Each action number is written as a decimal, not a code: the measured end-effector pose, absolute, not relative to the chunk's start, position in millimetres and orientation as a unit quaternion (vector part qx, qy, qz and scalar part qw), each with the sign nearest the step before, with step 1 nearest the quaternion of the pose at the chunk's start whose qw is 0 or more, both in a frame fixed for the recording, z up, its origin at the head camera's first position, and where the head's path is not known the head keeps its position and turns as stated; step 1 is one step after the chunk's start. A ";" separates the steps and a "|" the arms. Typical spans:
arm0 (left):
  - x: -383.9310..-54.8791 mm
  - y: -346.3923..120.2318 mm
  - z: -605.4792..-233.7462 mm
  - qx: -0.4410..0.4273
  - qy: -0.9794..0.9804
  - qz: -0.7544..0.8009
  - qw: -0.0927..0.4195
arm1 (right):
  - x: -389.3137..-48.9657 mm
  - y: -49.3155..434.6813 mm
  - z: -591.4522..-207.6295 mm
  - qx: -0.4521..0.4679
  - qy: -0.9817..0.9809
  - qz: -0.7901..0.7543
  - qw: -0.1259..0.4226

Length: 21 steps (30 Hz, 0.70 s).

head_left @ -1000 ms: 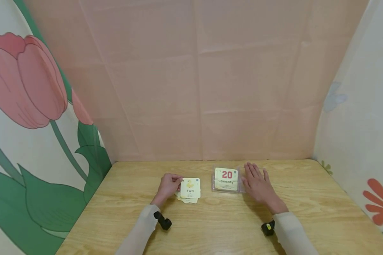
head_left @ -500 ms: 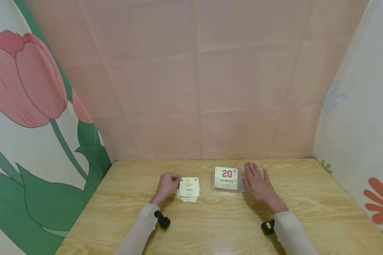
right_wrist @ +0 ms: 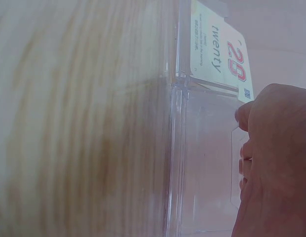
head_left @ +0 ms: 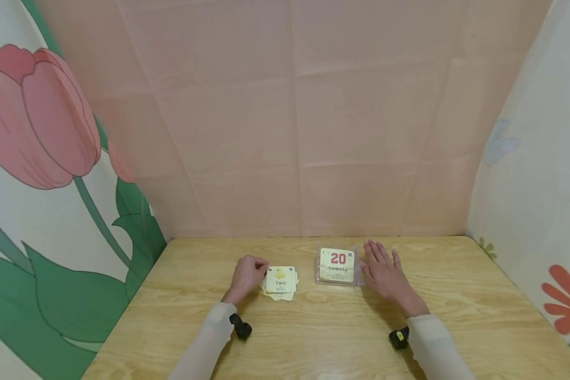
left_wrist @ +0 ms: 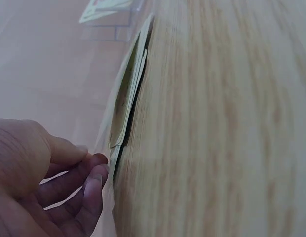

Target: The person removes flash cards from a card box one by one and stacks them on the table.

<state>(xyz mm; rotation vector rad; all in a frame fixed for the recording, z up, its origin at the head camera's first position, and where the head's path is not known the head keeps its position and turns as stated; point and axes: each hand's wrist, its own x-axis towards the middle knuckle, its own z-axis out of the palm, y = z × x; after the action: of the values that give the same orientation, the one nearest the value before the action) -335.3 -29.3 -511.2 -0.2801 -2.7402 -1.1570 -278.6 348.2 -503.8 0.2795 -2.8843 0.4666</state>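
Note:
My left hand [head_left: 248, 272] is at the upper left corner of a number card reading "two" [head_left: 281, 283], pinching it between thumb and curled fingers. Beneath that card lies a small fanned pile of cards [head_left: 281, 297], seen edge-on as a thin stack [left_wrist: 129, 94] in the left wrist view. My right hand [head_left: 387, 275] lies flat with straight fingers over the clear plastic lid [right_wrist: 207, 153] of a card box. The box's other half [head_left: 336, 285] holds cards, topped by one with a red "20" and "twenty" [head_left: 337, 265].
A wooden table [head_left: 313, 332] carries everything, its back edge meeting a pink cloth backdrop [head_left: 294, 132]. Flower-printed cloths stand on the left [head_left: 43, 121] and right [head_left: 527, 184]. Black wrist cameras [head_left: 240, 326] sit at both cuffs.
The "two" card has shifted slightly left and looks flatter over the pile, my left hand moving with it. My right hand stays in place on the lid.

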 end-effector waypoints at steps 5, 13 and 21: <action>-334.0 -29.1 -511.0 -0.085 -0.916 -0.384 0.078 | -278.3 348.5 -504.5 0.096 -0.977 0.157 0.104; -336.5 -31.3 -509.4 -0.091 -0.911 -0.396 0.075 | -277.8 348.2 -503.6 0.098 -0.977 0.162 0.102; -335.9 -28.3 -505.4 -0.111 -0.904 -0.406 0.073 | -280.6 351.4 -510.3 0.106 -0.970 0.178 0.123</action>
<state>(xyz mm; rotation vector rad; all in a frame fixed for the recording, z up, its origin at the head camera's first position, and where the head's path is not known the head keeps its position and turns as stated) -335.9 -28.3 -505.4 -0.3325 -2.7165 -1.2180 -280.6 351.4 -510.3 0.3103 -2.8301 0.5201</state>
